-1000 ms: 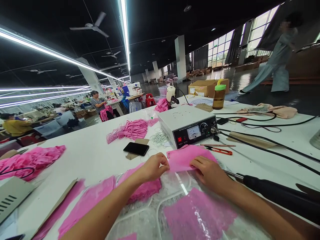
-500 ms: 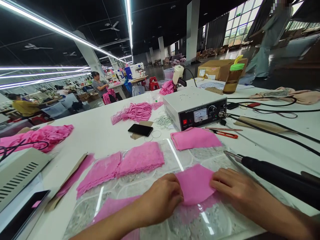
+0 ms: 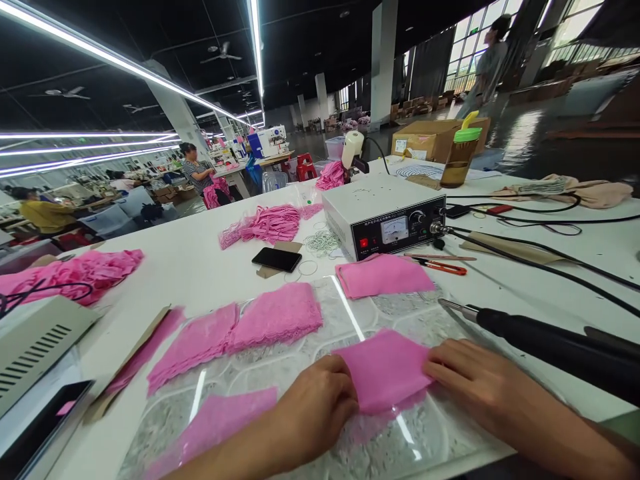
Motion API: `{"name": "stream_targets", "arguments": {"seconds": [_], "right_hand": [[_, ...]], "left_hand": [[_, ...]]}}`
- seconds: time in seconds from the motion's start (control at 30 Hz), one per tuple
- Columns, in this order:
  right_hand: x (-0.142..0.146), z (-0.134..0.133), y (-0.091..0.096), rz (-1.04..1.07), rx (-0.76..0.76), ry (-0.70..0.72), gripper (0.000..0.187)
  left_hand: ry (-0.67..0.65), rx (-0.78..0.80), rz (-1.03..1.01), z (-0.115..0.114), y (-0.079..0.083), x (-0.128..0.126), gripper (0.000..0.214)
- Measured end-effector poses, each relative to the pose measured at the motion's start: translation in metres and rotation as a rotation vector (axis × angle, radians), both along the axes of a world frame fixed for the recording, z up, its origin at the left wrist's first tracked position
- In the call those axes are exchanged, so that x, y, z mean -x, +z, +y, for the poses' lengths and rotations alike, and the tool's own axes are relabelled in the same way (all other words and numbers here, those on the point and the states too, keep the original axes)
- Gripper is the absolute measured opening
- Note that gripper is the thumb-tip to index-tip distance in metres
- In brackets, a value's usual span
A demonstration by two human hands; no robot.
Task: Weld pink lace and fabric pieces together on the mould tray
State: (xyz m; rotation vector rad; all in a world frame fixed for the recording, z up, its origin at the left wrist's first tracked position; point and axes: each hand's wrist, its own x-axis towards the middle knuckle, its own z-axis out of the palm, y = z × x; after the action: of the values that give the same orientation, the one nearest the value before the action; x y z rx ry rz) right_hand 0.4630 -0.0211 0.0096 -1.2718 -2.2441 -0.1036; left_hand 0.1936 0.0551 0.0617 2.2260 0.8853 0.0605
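Pink fabric piece (image 3: pixel 384 370) lay over marbled mat (image 3: pixel 425 430), in front of metered box (image 3: pixel 385 213), as I viewed remotely; left hand (image 3: pixel 320 403) pinched its left edge between fingers, right hand (image 3: pixel 475 380) its right edge.

A broad, flat white table (image 3: pixel 195 267) carries a glossy, grey-patterned mat (image 3: pixel 240 373) along its near side. Directly on the white surface lie a pale, boxy metal control unit (image 3: pixel 385 207) with a black front panel, a loose tangle of pale thin string (image 3: pixel 323 244), a bunch of pink fabric strips (image 3: pixel 273 223) and orange-handled metal snips (image 3: pixel 444 267).
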Motion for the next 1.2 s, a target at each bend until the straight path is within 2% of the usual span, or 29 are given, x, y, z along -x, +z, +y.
{"name": "stream_targets", "arguments": {"seconds": [0.1,0.23,0.4,0.53,0.67,0.73,0.9,1.2], "right_hand": [[-0.001,-0.001,0.002,-0.053,0.012,0.058,0.028],[-0.002,-0.003,0.0,-0.063,0.031,0.041,0.03],[-0.007,-0.006,-0.002,0.057,0.065,-0.005,0.03],[-0.015,-0.01,-0.005,0.213,0.145,-0.092,0.028],[-0.016,-0.01,-0.005,0.231,0.272,-0.245,0.017],[-0.015,-0.008,-0.003,0.212,0.301,-0.309,0.015],[-0.016,-0.006,-0.003,0.251,0.404,-0.339,0.018],[-0.016,-0.009,-0.015,0.429,0.347,-0.346,0.025]], "left_hand": [[0.01,-0.015,0.016,-0.001,0.001,0.0,0.02],[-0.007,-0.044,0.053,-0.002,0.002,0.0,0.019],[-0.04,-0.075,0.068,-0.004,0.001,-0.002,0.016],[-0.049,-0.119,0.086,-0.008,0.002,-0.017,0.002],[-0.082,-0.142,0.157,-0.008,-0.001,-0.044,0.015],[-0.085,-0.152,0.177,-0.007,-0.005,-0.054,0.014],[-0.079,-0.169,0.177,-0.004,-0.011,-0.06,0.008],[-0.081,-0.093,0.186,-0.002,0.0,-0.057,0.014]]}}
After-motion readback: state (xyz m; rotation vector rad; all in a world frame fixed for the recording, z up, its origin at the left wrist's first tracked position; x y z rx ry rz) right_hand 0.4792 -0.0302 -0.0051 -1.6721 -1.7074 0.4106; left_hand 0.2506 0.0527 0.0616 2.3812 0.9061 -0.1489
